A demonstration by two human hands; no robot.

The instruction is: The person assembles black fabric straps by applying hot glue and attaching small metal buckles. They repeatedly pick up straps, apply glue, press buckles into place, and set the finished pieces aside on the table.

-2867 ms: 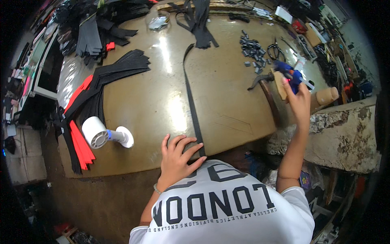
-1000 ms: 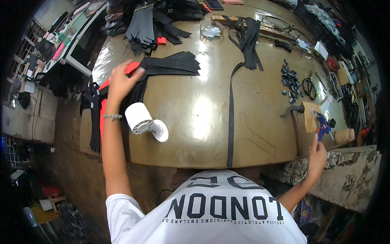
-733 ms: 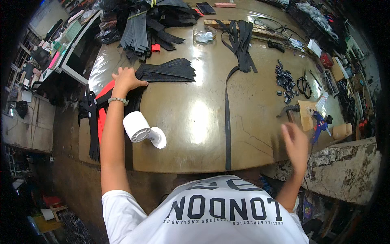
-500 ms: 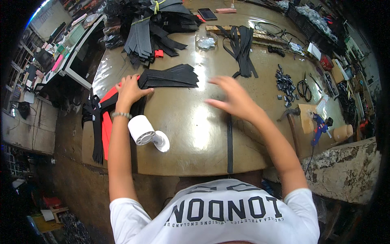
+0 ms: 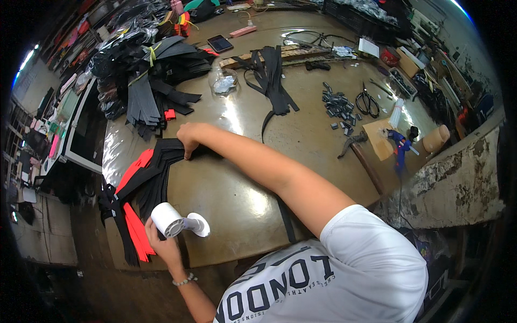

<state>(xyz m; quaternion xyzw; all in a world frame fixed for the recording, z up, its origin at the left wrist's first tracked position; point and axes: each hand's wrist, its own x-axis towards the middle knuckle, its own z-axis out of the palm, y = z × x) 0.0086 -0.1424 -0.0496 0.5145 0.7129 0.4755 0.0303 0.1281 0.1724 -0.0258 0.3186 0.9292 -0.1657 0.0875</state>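
Note:
A bundle of flat black straps (image 5: 161, 161) lies folded over on the left of the table. My right hand (image 5: 188, 139) reaches across and is closed on the bundle's far end, with its fingers partly hidden. Lower down, my left hand (image 5: 163, 248) rests beside a white plastic cylinder on a round foot (image 5: 167, 219). Its visible fingers are stretched out, and the cylinder hides part of them. Red straps (image 5: 139, 232) lie next to that hand, with more black straps (image 5: 123, 229) crossing over them at the table's left edge.
A large pile of black straps (image 5: 142, 99) and a clear round dish (image 5: 223, 85) stand at the back. Loose black straps (image 5: 269, 78), small dark metal pieces (image 5: 340, 105), scissors (image 5: 367, 102) and a blue glue gun (image 5: 399, 146) lie farther right.
My right hand has moved left from above the table onto the black straps. My left hand has left their bend and come down beside the white cylinder. The view has shifted.

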